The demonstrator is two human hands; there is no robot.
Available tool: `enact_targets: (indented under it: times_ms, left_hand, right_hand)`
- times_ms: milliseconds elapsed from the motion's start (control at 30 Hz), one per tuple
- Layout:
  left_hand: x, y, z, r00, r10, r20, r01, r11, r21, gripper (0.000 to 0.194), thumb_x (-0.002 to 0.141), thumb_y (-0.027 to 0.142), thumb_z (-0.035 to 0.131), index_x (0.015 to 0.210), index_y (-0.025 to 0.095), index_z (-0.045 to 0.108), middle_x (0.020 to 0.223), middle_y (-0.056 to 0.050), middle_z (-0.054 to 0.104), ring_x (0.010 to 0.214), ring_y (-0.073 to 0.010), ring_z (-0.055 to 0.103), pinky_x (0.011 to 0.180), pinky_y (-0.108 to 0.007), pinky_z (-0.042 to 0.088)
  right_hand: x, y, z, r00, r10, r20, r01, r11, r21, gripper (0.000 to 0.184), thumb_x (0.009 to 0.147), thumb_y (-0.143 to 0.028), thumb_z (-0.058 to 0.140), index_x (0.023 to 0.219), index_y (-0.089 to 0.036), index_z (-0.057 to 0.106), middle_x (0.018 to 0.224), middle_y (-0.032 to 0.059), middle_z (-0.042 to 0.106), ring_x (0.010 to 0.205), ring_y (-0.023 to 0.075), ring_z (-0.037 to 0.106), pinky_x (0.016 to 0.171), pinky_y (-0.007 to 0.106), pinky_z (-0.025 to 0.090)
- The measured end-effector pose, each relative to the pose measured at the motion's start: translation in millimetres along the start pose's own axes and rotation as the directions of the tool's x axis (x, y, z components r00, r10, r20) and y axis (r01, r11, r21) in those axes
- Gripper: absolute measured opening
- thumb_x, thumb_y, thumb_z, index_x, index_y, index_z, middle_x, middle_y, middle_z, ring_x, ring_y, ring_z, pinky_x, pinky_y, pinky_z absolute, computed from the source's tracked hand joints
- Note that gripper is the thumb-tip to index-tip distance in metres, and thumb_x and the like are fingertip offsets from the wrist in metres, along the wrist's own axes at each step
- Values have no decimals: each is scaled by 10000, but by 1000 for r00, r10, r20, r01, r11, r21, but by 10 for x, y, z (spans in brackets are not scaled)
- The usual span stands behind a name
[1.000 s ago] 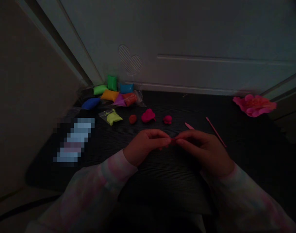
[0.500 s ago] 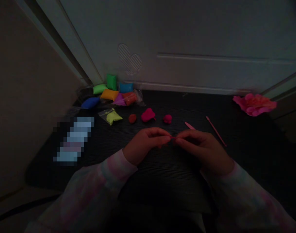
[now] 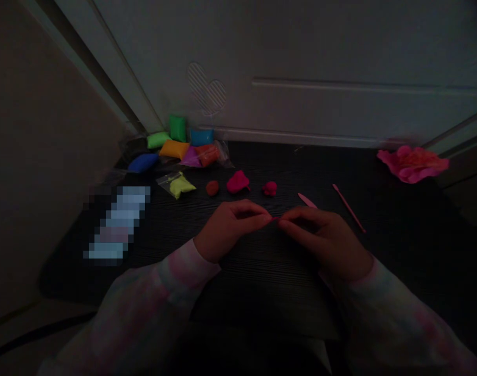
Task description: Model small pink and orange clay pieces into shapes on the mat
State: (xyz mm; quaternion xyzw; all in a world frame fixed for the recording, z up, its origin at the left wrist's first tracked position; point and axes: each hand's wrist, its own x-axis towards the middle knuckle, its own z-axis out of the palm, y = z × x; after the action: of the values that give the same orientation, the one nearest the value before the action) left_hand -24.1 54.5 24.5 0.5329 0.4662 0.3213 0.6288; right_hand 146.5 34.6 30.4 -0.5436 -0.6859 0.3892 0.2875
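Observation:
Between my fingertips stretches a small thin strip of pink modelling clay (image 3: 275,219). My left hand (image 3: 234,227) pinches one end and my right hand (image 3: 326,240) pinches the other, with a narrow gap between them above the dark table. Just beyond the hands lie a pink clay lump (image 3: 237,182), a smaller knobbly pink clay piece (image 3: 270,188) and a reddish-brown clay ball (image 3: 212,188). A pink blade-shaped tool (image 3: 307,200) rests partly behind my right hand. Farther right is a thin pink modelling stick (image 3: 348,208).
Several coloured clay packs, among them an orange one (image 3: 175,150), sit at the back left. Nearer is a yellow clay pack (image 3: 181,185). A blurred-out bright rectangle (image 3: 121,219) lies on the left. A pink flower-shaped thing (image 3: 414,164) stands at the back right, by the white panel (image 3: 320,112).
Both hands still pinch the clay strip and have shifted slightly. The left fingers have straightened, with fewer fingertips showing below. The whole view has moved a little.

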Motion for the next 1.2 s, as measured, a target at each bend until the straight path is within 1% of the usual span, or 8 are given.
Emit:
enact_targets:
  times_ms: [167, 333, 533, 633, 733, 867, 1000, 1200]
  left_hand:
    - [7, -6, -8, 1000, -5, -5, 5, 1000, -11, 127, 637, 276, 606, 684, 161, 635, 713, 15, 607, 686, -116, 524, 660, -242, 369]
    - [13, 8, -16, 999, -11, 30, 10, 999, 36, 126, 638, 280, 603, 677, 166, 642, 695, 19, 605, 681, -117, 523, 663, -243, 368]
    - [12, -6, -1, 997, -31, 66, 31, 1000, 5, 93, 634, 251, 611, 670, 172, 645, 663, 29, 596, 655, -104, 515, 653, -238, 365]
    - [12, -27, 12, 995, -48, 84, 53, 997, -64, 69, 632, 234, 617, 661, 177, 642, 646, 39, 591, 635, -87, 507, 645, -230, 361]
    - [20, -52, 17, 994, -68, 89, 81, 985, -155, 71, 632, 239, 619, 662, 177, 635, 637, 42, 591, 616, -80, 502, 635, -231, 361]
    - [27, -66, 15, 990, -96, 100, 116, 969, -217, 66, 623, 225, 625, 654, 166, 630, 621, 40, 583, 593, -73, 492, 620, -227, 363]
    - [18, -51, 15, 987, -113, 111, 134, 970, -201, 85, 608, 231, 633, 661, 165, 628, 643, 29, 591, 622, -89, 508, 614, -234, 371]
    - [18, -36, -10, 978, -129, 165, 148, 983, -112, 106, 592, 237, 630, 652, 151, 626, 603, 36, 557, 567, -66, 465, 552, -212, 338]
  right_hand:
    - [4, -16, 5, 998, -63, -12, 62, 995, -75, 123, 721, -306, 528, 740, -204, 596, 706, -6, 626, 665, 137, 570, 618, 267, 441]
    - [5, -8, 3, 998, -64, -17, 63, 996, -66, 133, 719, -313, 526, 738, -205, 602, 716, 3, 629, 679, 146, 573, 620, 273, 442]
    - [12, 14, 38, 997, 74, 1, -73, 980, 185, 169, 696, -347, 548, 724, -192, 610, 667, -4, 620, 615, 129, 561, 538, 242, 426]
    - [22, 18, 59, 987, 151, 63, -163, 932, 323, 150, 681, -332, 570, 698, -187, 603, 649, -16, 608, 592, 110, 548, 520, 222, 421]
    - [27, 25, 62, 983, 163, 80, -181, 910, 374, 153, 696, -331, 560, 670, -185, 600, 644, -22, 599, 607, 96, 539, 560, 216, 422]
    - [19, 28, 39, 987, 154, 45, -160, 915, 371, 166, 698, -339, 560, 666, -182, 604, 651, -16, 605, 625, 101, 541, 588, 223, 422]
    - [6, 29, 5, 987, 159, 12, -153, 922, 356, 162, 668, -345, 591, 709, -191, 619, 675, -8, 621, 627, 116, 555, 563, 228, 428]
    - [-2, 30, -47, 992, 61, 107, -87, 962, 258, 141, 674, -323, 593, 759, -215, 627, 744, -3, 635, 690, 133, 578, 600, 241, 444]
